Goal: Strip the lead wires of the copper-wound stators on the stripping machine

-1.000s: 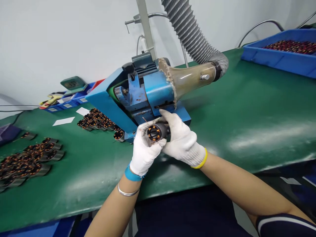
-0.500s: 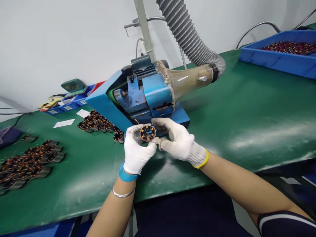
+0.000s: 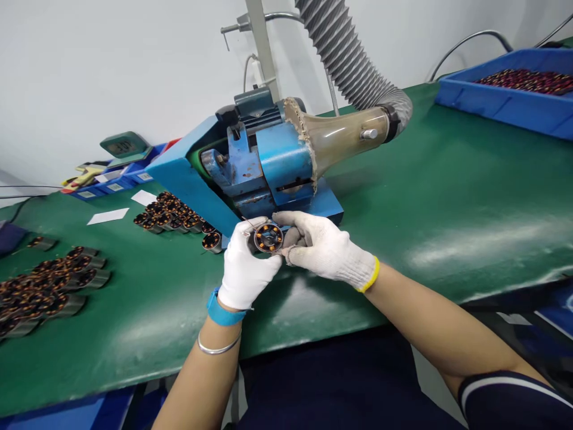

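Both hands, in white knit gloves, meet just in front of the blue metal bench machine (image 3: 268, 167) on the green table mat (image 3: 447, 203). The left hand (image 3: 245, 269) and right hand (image 3: 324, 248) have their fingers clamped on one small round motor stator with copper windings (image 3: 268, 237), its open end facing up toward the camera. A grey-green digital display (image 3: 120, 145) far left shows digits too blurred to read.

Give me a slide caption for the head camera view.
Gloved left hand and right hand hold a copper-wound stator before a blue machine.
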Tool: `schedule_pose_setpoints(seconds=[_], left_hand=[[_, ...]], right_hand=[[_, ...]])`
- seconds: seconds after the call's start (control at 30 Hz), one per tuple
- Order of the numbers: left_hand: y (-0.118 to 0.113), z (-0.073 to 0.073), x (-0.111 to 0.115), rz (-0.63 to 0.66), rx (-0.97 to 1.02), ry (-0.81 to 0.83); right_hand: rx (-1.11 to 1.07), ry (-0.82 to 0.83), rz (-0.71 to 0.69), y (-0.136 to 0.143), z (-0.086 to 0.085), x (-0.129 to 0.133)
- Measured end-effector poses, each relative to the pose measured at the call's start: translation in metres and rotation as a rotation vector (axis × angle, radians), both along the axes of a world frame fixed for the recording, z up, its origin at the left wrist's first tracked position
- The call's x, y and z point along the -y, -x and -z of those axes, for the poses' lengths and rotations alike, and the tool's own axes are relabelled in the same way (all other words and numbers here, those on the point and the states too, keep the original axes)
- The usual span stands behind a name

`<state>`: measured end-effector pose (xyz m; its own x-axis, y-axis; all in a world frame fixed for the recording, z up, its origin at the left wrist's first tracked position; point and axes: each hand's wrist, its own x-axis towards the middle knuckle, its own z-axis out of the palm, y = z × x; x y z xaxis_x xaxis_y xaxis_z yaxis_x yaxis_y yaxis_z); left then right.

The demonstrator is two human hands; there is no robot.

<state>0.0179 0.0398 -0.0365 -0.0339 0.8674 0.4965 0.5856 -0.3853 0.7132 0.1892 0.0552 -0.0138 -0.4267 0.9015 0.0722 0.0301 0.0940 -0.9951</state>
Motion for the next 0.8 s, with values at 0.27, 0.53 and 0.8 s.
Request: schedule_pose_setpoints(seconds=[0.27,0.53,0.8], left_hand=[[-0.002,0.000,-0.002,-0.018,0.108,0.034],[-0.002,0.002,0.001,-0.003,0.020,0.080],[-0.001,0.007,0.002,-0.007,-0.017,0.066]], right_hand=[[0.033,0.058,0.065,-0.004,-0.004,-0.006],[0.135,-0.052,0.134,-0.004,0.003,-0.007],[0.128,0.085,0.010,0.001,0.009,-0.011]])
